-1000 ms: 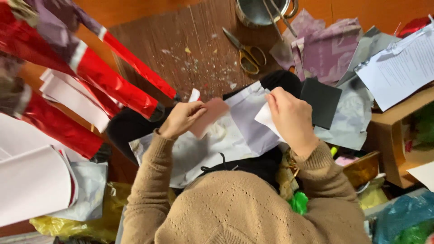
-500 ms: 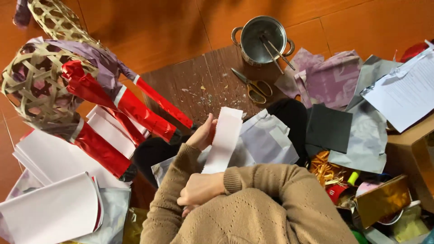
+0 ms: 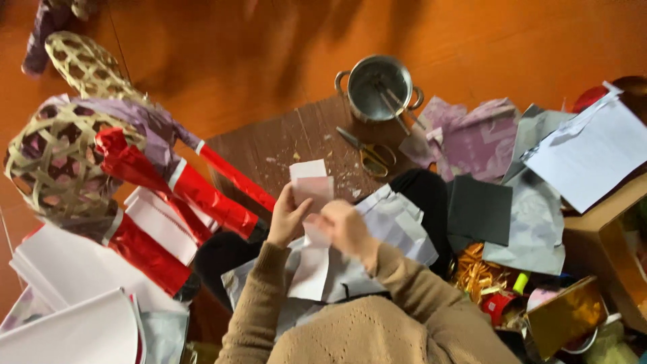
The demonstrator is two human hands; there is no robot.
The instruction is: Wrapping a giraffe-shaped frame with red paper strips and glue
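Hands meet over a long strip of thin white paper (image 3: 311, 222) held above the person's lap, at the near edge of a dark brown wooden board (image 3: 296, 145) that lies on the orange floor. The left hand (image 3: 288, 217) grips the strip's left edge, fingers curled and thumb pressed against the sheet; the right hand (image 3: 342, 226) closes on the strip from the other side, fingers bunched over its middle, though blur hides exactly how the fingertips sit. The strip's upper end stands above both hands, and its lower end hangs toward the tan knitted sweater sleeves (image 3: 411, 296). On the board, just beyond the paper, lie yellow-handled metal scissors (image 3: 367, 154) among small paper scraps, and a small steel pot with two handles (image 3: 377, 87) stands at the board's far edge with thin sticks leaning inside. To the left, red shiny foil-wrapped tubes with white bands (image 3: 202, 195) lie beside a round woven bamboo lattice frame (image 3: 57, 168), with a second lattice frame (image 3: 91, 64) further off. Stacks of plain white paper sheets (image 3: 60, 283) sit at lower left. To the right are crumpled purple tissue paper (image 3: 475, 135), a black square sheet (image 3: 480, 209), grey sheets (image 3: 536, 222) and a large white sheet (image 3: 593, 152).
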